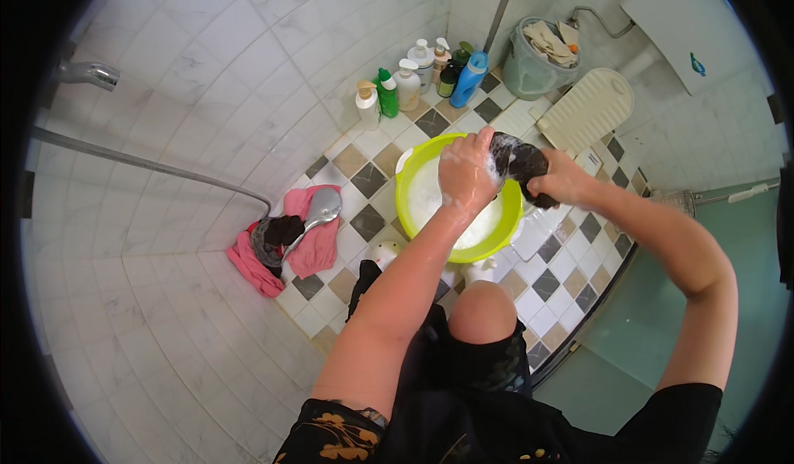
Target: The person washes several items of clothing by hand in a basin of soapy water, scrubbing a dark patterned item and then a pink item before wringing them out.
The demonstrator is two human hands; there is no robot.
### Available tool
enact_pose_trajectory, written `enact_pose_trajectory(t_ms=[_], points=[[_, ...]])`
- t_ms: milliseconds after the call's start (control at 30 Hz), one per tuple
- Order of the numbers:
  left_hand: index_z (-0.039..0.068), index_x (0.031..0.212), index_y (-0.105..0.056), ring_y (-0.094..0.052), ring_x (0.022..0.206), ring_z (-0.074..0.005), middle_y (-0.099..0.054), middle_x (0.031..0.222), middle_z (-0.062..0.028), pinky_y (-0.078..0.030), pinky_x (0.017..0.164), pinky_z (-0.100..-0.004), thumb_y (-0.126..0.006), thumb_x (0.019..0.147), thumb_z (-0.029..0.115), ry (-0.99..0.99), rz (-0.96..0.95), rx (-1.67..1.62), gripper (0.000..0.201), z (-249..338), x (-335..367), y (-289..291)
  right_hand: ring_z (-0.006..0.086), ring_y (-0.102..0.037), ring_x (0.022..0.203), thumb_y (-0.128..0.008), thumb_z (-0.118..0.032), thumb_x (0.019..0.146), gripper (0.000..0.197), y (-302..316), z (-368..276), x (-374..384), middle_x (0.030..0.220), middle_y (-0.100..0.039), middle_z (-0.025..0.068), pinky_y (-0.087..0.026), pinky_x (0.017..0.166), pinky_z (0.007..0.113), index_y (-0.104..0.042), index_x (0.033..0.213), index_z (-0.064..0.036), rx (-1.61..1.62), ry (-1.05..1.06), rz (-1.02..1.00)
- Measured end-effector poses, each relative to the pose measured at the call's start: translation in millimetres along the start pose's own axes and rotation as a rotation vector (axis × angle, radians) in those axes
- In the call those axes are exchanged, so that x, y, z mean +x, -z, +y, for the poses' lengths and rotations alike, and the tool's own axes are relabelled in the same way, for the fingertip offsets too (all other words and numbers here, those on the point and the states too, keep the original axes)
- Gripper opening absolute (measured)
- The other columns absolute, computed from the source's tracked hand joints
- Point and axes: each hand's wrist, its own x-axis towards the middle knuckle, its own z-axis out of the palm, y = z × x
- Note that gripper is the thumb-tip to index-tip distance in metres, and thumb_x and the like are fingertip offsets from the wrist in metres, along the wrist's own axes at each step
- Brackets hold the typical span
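Observation:
A dark, soapy cloth [519, 160] is bunched and stretched between my two hands, with white foam on its left part. My left hand [468, 169], wet with suds, is closed around its left end. The other end is in the grip of my right hand [565, 179]. Both hands are above the far right part of a lime-green basin [403, 191], which stands on the floor and holds whitish, foamy water [424, 193]. Folds and fingers hide the cloth's full shape, so I cannot tell what kind of garment it is.
Several bottles [408, 85] line the wall beyond the basin. A bin [529, 75] and a cream washboard [585, 110] are at the far right. On the left, a shower head [323, 206] lies on pink cloth [313, 249] beside dark cloth [281, 232].

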Motion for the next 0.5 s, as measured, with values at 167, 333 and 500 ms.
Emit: enact_pose_trajectory(t_ms=[167, 333, 500], points=[[0.008, 0.115, -0.049, -0.056, 0.089, -0.0312, -0.058, 0.094, -0.01, -0.042, 0.074, -0.0422, -0.071, 0.063, 0.015, -0.12, 0.089, 0.03, 0.057, -5.6, 2.3, 12.8, 0.0175, -0.054, 0.048, -0.056, -0.014, 0.075, 0.019, -46.5, 0.9, -14.4, 0.065, -0.058, 0.0104, -0.04, 0.042, 0.027, -0.056, 0.085, 0.0014, 0.879, -0.091, -0.09], [0.01, 0.127, -0.045, -0.054, 0.095, -0.0302, -0.053, 0.115, -0.0111, -0.042, 0.08, -0.0407, -0.068, 0.063, 0.007, -0.196, 0.162, -0.06, 0.068, -1.7, 5.7, 14.1, 0.0213, -0.057, 0.061, -0.051, -0.027, 0.084, 0.033, -58.8, -4.2, -15.4, 0.081, -0.059, 0.0179, -0.045, 0.045, 0.027, -0.053, 0.096, 0.0042, 1.351, -0.283, -0.101], [0.012, 0.122, -0.052, -0.056, 0.094, -0.0289, -0.054, 0.121, -0.0102, -0.046, 0.079, -0.0378, -0.072, 0.06, 0.009, -0.226, -0.007, -0.103, 0.066, 7.4, 6.4, 25.8, 0.022, -0.06, 0.06, -0.052, -0.034, 0.088, 0.041, -51.3, -15.5, -10.8, 0.079, -0.06, 0.0189, -0.05, 0.048, 0.021, -0.052, 0.099, 0.0054, 1.482, -0.255, -0.133]])
